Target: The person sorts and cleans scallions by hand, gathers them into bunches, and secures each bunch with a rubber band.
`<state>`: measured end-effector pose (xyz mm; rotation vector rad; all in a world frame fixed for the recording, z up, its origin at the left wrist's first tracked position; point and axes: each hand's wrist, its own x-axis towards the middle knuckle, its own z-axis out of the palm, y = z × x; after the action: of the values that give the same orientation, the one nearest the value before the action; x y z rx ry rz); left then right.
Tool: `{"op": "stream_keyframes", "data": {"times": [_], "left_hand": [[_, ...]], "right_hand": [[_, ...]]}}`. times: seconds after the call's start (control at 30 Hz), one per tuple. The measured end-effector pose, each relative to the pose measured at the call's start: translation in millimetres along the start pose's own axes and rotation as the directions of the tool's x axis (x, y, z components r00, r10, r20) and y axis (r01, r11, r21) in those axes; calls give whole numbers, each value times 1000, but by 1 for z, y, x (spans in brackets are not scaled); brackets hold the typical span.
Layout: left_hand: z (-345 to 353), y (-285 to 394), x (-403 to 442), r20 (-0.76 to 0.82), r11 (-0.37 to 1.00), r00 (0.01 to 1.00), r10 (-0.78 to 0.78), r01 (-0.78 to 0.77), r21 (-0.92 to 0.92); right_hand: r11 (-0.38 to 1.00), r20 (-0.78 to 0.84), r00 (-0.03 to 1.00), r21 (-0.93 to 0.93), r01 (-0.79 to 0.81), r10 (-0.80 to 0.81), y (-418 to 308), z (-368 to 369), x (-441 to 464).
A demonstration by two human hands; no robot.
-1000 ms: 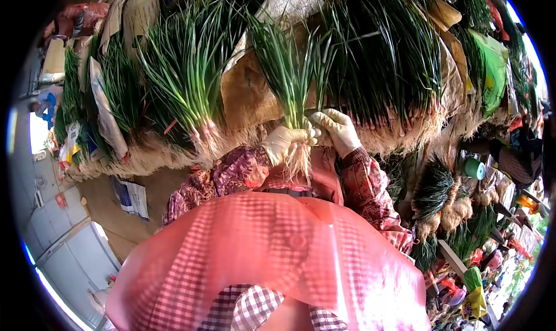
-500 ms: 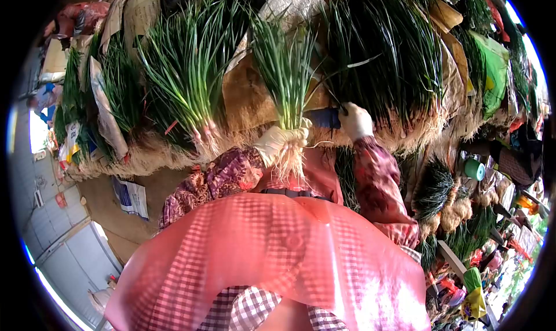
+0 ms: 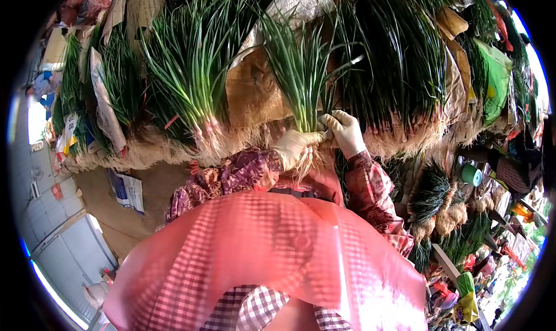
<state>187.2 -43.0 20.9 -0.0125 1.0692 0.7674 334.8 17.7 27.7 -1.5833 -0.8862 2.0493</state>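
My left hand (image 3: pixel 296 147), in a pale glove, is closed around the base of a small bunch of spring onions (image 3: pixel 301 82). The bunch stands upright with its green leaves up, and its pale stringy roots (image 3: pixel 306 164) hang below my fingers. Pressed up against the bunch's right side is my gloved right hand (image 3: pixel 346 133), its fingers pinched on a spring onion whose lower end they partly hide. Both hands touch or nearly touch at the stems. Just left on the bench lies a loose pile of spring onions (image 3: pixel 200 82); a larger, darker pile (image 3: pixel 394 70) is to the right.
Brown sacking (image 3: pixel 252 93) lies between the piles, below a silvery sheet (image 3: pixel 289 12). More spring onions (image 3: pixel 119 82) line the bench at far left. Tied bundles (image 3: pixel 434 192) and a teal cup-like object (image 3: pixel 471 174) are at lower right. A pink apron (image 3: pixel 260 244) covers my front.
My right hand has moved left from beside the dark pile to the bunch, bringing a spring onion against it. The bunch in my left hand has shifted slightly right.
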Motion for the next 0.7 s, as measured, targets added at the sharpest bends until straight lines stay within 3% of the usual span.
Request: {"op": "stream_keyframes", "data": {"times": [0.03, 0.07, 0.13, 0.17, 0.27, 0.3, 0.33, 0.37, 0.43, 0.47, 0.5, 0.53, 0.57, 0.6, 0.63, 0.67, 0.7], "left_hand": [[-10, -7, 13, 11, 999, 999, 39, -39, 2], [-21, -16, 21, 26, 996, 996, 86, -86, -11], [-17, -4, 11, 63, 984, 982, 179, -176, -38], [-16, 2, 7, 36, 987, 992, 119, -122, 105], [-26, 6, -2, 231, 989, 963, 141, -145, 2], [-24, 11, -13, 212, 982, 959, 187, -188, -13], [-27, 16, -18, 200, 974, 957, 209, -221, 39], [-29, 22, -25, 233, 967, 941, 245, -254, 9], [-21, 35, -42, 275, 930, 889, 367, -355, -94], [-32, 42, -47, 273, 925, 891, 363, -380, 14], [-34, 44, -46, 263, 944, 909, 322, -330, -15], [-34, 46, -45, 252, 958, 925, 284, -282, -46], [-31, 44, -40, 253, 935, 901, 352, -326, -140], [-17, 50, -45, 127, 948, 947, 295, -273, -165], [-20, 47, -39, 148, 951, 945, 290, -267, -155], [-29, 43, -25, 169, 955, 944, 284, -262, -142], [-43, 35, -5, 156, 966, 957, 245, -228, -119]], "right_hand": [[870, -30, 952, -415, 265, -304, 10, -7, 8], [517, 67, 821, -746, 419, -568, 22, -15, 17], [455, 45, 754, -773, 442, -656, 28, -18, 13], [420, 39, 719, -789, 449, -694, 30, -19, 9], [440, -170, 788, -887, 138, -592, 26, -59, -7], [344, -66, 876, -932, 118, -478, 49, -87, -10], [173, 39, 983, -982, 71, -180, 67, -97, -21], [2, 140, 981, -990, 141, 138, 85, -106, -31], [-261, 46, 794, -932, 252, 606, 80, -103, -53], [-316, -11, 784, -918, 238, 621, 74, -97, -63], [-297, -129, 778, -952, 76, 614, 72, -90, -37], [16, -51, 951, -998, -58, 304, 65, -94, -25], [336, 35, 998, -940, 49, -47, 58, -98, -13], [307, 90, 922, -927, 216, -377, 62, -96, 21], [259, 62, 799, -928, 266, -597, 54, -85, 48], [239, -3, 805, -955, 173, -593, 40, -72, 68], [323, -75, 932, -945, 46, -354, 30, -66, 90]]}}
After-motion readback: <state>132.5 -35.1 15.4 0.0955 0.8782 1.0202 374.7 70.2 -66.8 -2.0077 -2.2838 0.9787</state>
